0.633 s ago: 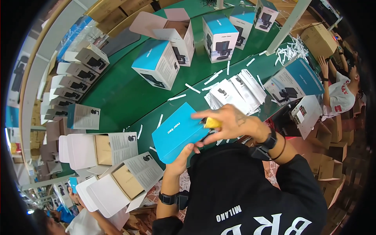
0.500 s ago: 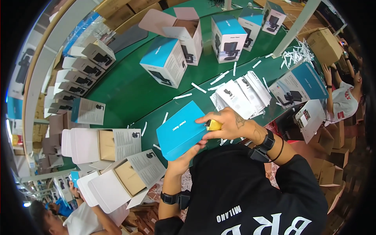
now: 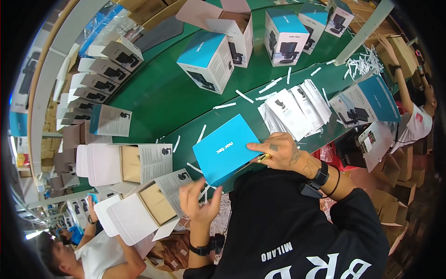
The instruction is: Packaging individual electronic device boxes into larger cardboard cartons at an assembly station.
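My right hand (image 3: pixel 284 152) grips the right end of a carton box (image 3: pixel 226 148) with a blue face turned up, its thumb on that face. A small yellow object (image 3: pixel 264 158) is tucked in the same hand; most of it is hidden, so its kind does not show. Just off the box's lower left corner, my left hand (image 3: pixel 200 204) is raised with fingers apart, holding nothing. Beneath it stands an open box (image 3: pixel 160 204) with white flaps and a brown cardboard insert. A similar open box (image 3: pixel 130 163) is behind it.
Stacked printed leaflets (image 3: pixel 293 111) lie on the green table (image 3: pixel 162 88) among paper strips. Blue-topped boxes (image 3: pixel 206 60) stand at the back, and a row of boxes (image 3: pixel 111 72) at the left. A post (image 3: pixel 362 35) rises at the right. Other people work on both sides.
My left hand has let go of the box and moved down and left, its fingers spreading. The right hand keeps the box, and less of the yellow object shows.
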A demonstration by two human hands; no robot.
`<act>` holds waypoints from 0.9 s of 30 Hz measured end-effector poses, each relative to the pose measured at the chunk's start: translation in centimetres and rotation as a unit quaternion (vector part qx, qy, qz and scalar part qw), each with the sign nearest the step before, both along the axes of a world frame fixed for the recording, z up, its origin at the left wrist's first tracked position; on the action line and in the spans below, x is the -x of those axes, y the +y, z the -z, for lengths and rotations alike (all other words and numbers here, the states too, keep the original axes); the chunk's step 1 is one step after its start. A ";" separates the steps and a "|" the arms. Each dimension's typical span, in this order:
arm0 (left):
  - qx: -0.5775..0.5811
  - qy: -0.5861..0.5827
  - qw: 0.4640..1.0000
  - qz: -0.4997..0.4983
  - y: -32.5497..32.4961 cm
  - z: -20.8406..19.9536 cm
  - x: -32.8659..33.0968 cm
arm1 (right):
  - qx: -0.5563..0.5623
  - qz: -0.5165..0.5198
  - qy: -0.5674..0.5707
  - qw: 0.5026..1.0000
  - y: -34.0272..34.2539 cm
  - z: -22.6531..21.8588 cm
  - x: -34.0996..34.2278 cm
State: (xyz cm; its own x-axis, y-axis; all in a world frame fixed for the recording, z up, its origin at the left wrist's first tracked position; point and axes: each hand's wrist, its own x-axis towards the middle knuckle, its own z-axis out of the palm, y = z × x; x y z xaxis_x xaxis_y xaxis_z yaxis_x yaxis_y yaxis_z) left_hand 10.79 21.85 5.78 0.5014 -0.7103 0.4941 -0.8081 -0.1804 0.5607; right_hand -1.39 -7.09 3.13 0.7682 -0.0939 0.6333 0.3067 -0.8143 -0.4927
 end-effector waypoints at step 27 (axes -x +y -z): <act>-0.328 -0.095 0.939 0.047 -10.2 -2.5 1.3 | 0.114 -0.085 -0.080 0.987 -2.4 1.9 0.5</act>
